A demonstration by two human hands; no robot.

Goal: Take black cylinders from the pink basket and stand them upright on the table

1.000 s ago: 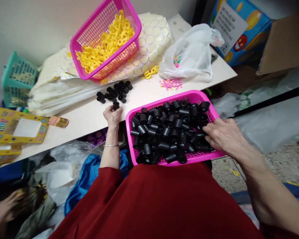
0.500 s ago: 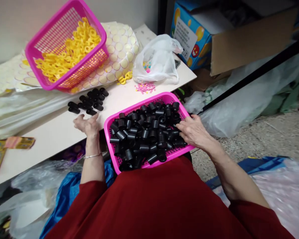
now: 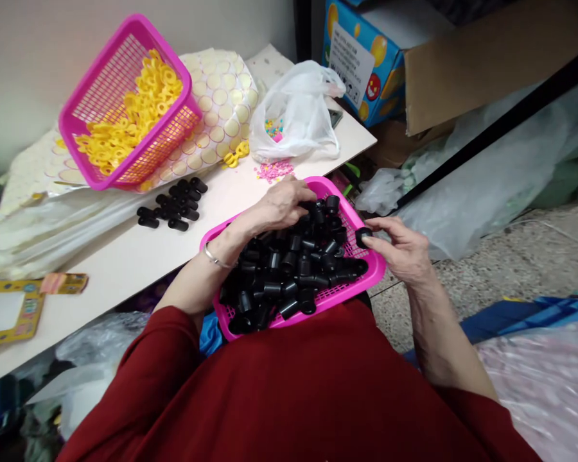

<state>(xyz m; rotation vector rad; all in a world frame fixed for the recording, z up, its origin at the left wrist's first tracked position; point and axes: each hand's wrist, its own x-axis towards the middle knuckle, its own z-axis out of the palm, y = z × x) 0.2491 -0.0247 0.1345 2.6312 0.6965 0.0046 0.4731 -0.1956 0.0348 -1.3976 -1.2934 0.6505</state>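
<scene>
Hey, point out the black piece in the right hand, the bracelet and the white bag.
Black piece [image 3: 363, 237]: head view, middle of its visible surface.
Bracelet [image 3: 214, 258]: head view, on its band.
White bag [image 3: 304, 122]: head view, middle of its crumpled side.

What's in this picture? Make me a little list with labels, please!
Left hand: at black cylinders in front pink basket; grip hidden
Right hand: pinching black piece at that basket's right side
Back pink basket: yellow ringed pieces
Table: more black cylinders, white plastic bag, tiny pink bits
Beyond table: blue cardboard box, flap open
</scene>
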